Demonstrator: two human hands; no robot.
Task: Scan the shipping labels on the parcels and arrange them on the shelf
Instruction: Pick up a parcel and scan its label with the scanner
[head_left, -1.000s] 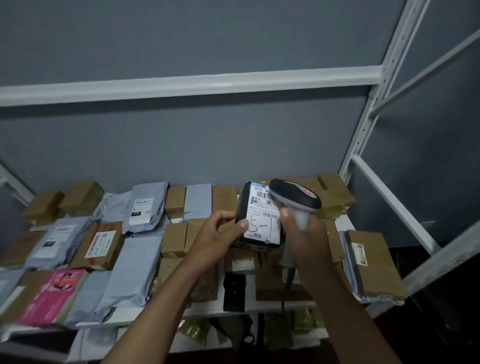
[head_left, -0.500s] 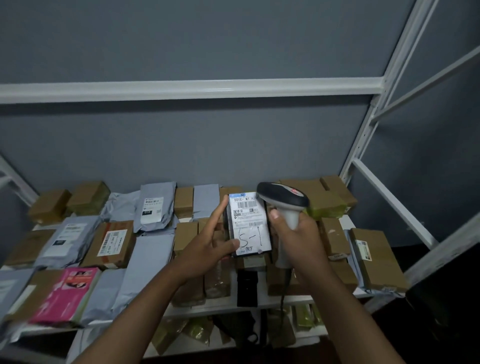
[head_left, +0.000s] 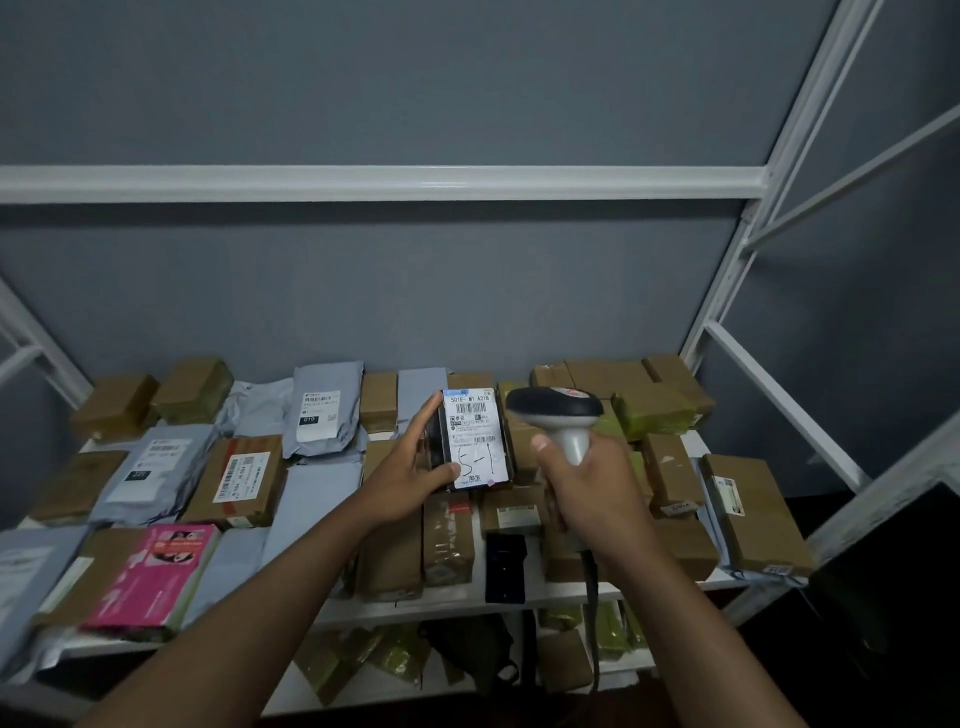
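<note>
While left grip (head_left: 410, 475) pinches parcel (head_left: 475, 439), right grip (head_left: 589, 486) clasps scanner (head_left: 556, 415), white shelf (head_left: 561, 590), grey wall (head_left: 415, 286)

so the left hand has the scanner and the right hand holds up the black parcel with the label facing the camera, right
Not quite: the hands are swapped. In the head view the right hand grips the scanner, and the left hand holds up the black parcel. Its label does face the camera.

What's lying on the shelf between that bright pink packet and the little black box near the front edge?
In the head view, between the pink packet and the black box lie a grey mailer bag and brown cardboard parcels; the left forearm crosses over them.
</note>
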